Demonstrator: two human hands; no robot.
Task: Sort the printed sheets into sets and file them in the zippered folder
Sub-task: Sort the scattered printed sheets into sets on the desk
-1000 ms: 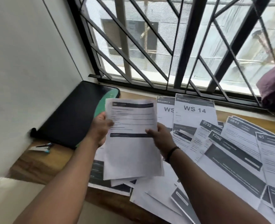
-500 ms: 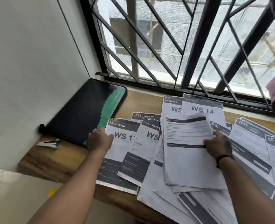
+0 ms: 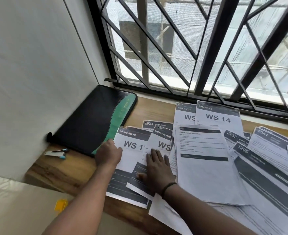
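A: Surface?
B: I log a wooden ledge (image 3: pixel 150 107) under a barred window (image 3: pixel 190 48), white wall on the left.
A: Hands?
B: Left hand (image 3: pixel 108 154) grips the edge of a Living Room sheet (image 3: pixel 131 145). Right hand (image 3: pixel 156 168) lies flat, fingers straight, on the overlapping one (image 3: pixel 162 139).
A: Count?
B: One zippered folder (image 3: pixel 92 121), closed, against the wall; one stapler (image 3: pixel 56 153); two Balcony sheets (image 3: pixel 217 116).
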